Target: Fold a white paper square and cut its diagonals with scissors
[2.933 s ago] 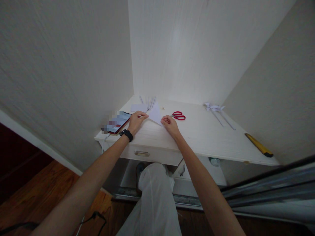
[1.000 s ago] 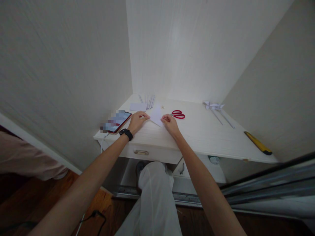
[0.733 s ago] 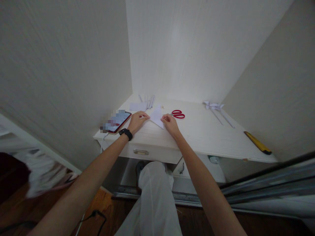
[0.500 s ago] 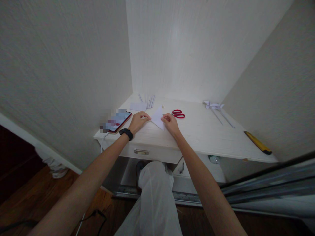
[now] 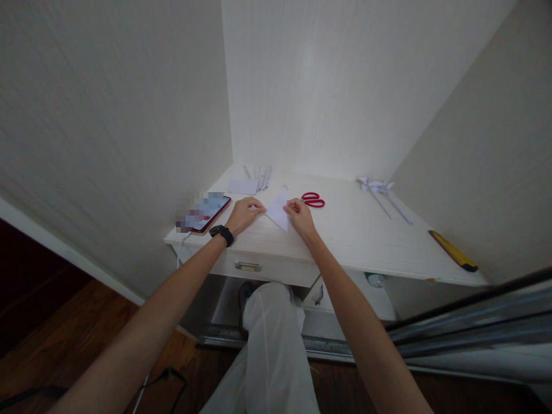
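A small white sheet of paper (image 5: 277, 210) is held between my two hands, just above the white desk, with one corner pointing toward me. My left hand (image 5: 245, 213), with a black watch on its wrist, pinches the paper's left corner between thumb and finger. On the opposite side my right hand (image 5: 298, 214) has its fingers closed on the right edge. Red-handled scissors (image 5: 314, 199) lie just beyond my right hand, their blades partly hidden behind it.
Left of my hands lies a phone (image 5: 211, 214) with a cable. Behind are white paper pieces (image 5: 242, 186) and several paper sticks (image 5: 264, 178). Paper pinwheels (image 5: 376, 186) on sticks lie back right. A yellow-and-black box cutter (image 5: 452, 250) rests near the desk's right end (image 5: 405, 259).
The paper has turned slightly and looks wider open between my hands. Both hands have barely moved, and small bits behind the paper show more clearly.
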`<act>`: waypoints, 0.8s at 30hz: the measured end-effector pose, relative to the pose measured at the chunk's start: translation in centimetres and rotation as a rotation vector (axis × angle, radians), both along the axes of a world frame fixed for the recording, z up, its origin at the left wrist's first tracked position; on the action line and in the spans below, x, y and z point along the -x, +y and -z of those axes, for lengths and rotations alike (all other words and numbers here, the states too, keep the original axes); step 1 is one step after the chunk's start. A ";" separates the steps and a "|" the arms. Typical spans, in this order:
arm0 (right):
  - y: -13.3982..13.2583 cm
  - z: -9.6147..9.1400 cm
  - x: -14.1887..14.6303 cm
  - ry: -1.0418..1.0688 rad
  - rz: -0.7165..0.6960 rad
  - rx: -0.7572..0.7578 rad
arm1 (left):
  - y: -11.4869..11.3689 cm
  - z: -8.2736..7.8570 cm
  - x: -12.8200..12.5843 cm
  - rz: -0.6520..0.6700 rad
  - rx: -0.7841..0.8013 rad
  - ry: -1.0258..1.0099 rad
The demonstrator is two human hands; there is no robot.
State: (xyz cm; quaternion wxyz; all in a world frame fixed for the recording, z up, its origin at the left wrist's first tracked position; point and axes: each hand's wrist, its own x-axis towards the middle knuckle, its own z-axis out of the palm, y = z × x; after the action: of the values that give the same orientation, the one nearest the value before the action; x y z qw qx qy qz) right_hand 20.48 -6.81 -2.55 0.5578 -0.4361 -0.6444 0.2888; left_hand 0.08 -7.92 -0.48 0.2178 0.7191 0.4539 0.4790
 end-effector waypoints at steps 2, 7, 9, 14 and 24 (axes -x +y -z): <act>-0.1 -0.1 0.0 -0.019 0.013 -0.010 | 0.1 0.1 0.0 0.004 0.005 0.008; -0.3 -0.4 0.0 -0.054 0.040 -0.003 | 0.2 0.2 0.1 0.003 0.016 0.020; -0.3 -0.4 0.0 -0.045 0.033 0.002 | 0.2 0.2 0.1 0.006 0.019 0.011; -0.2 -0.5 0.0 0.014 0.020 0.015 | 0.1 0.2 0.0 0.011 0.018 0.013; -0.3 -0.4 -0.1 -0.016 0.041 0.005 | 0.1 0.2 0.1 0.034 0.007 0.052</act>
State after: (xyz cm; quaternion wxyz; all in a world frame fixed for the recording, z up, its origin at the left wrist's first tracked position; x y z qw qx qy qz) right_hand 20.61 -7.09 -2.14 0.5574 -0.4528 -0.6390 0.2755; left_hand 0.02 -7.78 -0.68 0.2167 0.7379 0.4490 0.4549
